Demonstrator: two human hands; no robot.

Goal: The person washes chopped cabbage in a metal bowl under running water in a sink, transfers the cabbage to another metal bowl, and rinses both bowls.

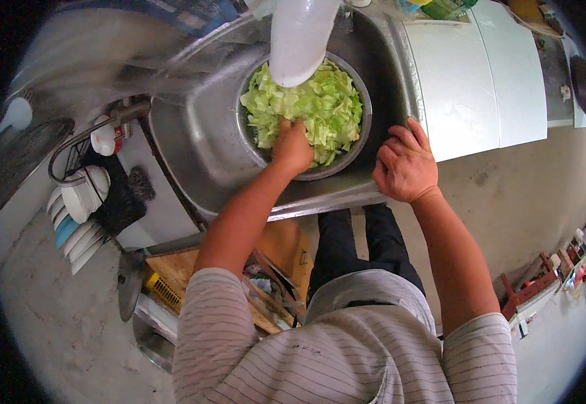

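A round metal basin (367, 118) full of cut pale-green leaves (323, 106), which look like lettuce, sits inside a stainless steel sink (204, 131). My left hand (293, 146) reaches into the leaves at the basin's near side. Its fingertips are buried, so whether they pinch any leaves is hidden. On the sink's near right corner, my right hand (406, 164) has its fingers bent over the metal rim. A white rounded object (300, 43) comes down from the top of the view and covers part of the leaves at the far side.
White boards (470, 81) lie right of the sink. To the left are a curved metal pipe (63, 151), stacked bowls and plates (83, 194) in a rack, and a dark scouring pad (142, 183). Wooden boards (172, 262) and a yellow plastic basket (164, 292) sit low at left.
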